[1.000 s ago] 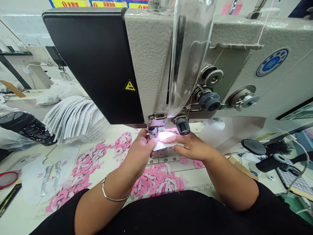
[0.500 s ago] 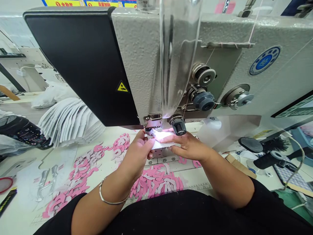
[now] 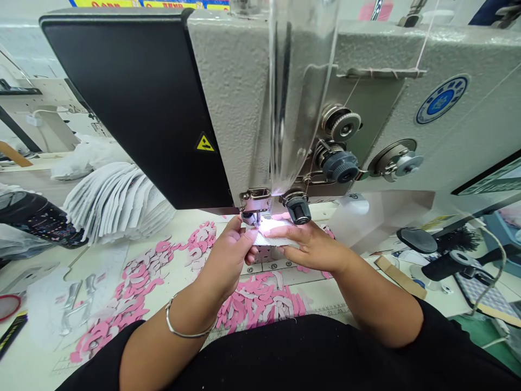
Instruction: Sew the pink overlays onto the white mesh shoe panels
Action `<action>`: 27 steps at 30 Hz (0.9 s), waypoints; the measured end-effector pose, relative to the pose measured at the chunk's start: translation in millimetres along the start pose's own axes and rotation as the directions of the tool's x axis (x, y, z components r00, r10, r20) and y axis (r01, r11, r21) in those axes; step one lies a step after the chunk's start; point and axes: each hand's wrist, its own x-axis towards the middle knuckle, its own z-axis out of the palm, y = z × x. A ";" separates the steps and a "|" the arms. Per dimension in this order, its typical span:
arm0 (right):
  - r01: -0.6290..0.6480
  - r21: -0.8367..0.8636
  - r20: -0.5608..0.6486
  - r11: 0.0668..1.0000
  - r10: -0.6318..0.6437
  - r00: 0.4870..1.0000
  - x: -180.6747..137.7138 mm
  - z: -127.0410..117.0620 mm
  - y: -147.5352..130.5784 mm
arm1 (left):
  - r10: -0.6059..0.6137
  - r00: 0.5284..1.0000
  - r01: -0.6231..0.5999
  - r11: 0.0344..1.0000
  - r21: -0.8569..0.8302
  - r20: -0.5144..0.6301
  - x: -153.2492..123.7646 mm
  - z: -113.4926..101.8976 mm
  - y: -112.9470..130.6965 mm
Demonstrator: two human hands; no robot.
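White mesh piece (image 3: 271, 238) is lying just in front of the presser foot (image 3: 252, 218) of the sewing machine (image 3: 228, 108); lamp glare is hiding whether its edge is passing under the foot. The left hand (image 3: 230, 255) is positioned beside the presser foot, its fingers (image 3: 244, 237) curled against the piece's left edge; whether they are pinching or only steadying it cannot be determined. The right hand (image 3: 309, 244) is resting on the far side of the presser foot, its fingers (image 3: 285, 231) extended, nearly flat and pressing on the piece. Progress on this piece cannot be read, as no stitch line is visible through the glare. A fanned stack of white pieces (image 3: 118, 203) is standing well left of the presser foot, while pink foam offcuts (image 3: 256, 304) are lying nearer, in drifts.
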 end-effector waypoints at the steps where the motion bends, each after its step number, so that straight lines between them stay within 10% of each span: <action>1: -0.001 -0.008 -0.004 1.000 0.001 1.000 -0.8 0.6 -1.5 | -0.004 1.000 0.004 1.000 -0.001 0.006 -0.2 -0.5 -0.3; 27: -0.130 -0.219 -0.272 0.967 0.068 0.960 -2.6 33.6 -24.3 | 0.013 1.000 -0.014 0.997 -0.080 -0.010 9.7 -7.9 -3.7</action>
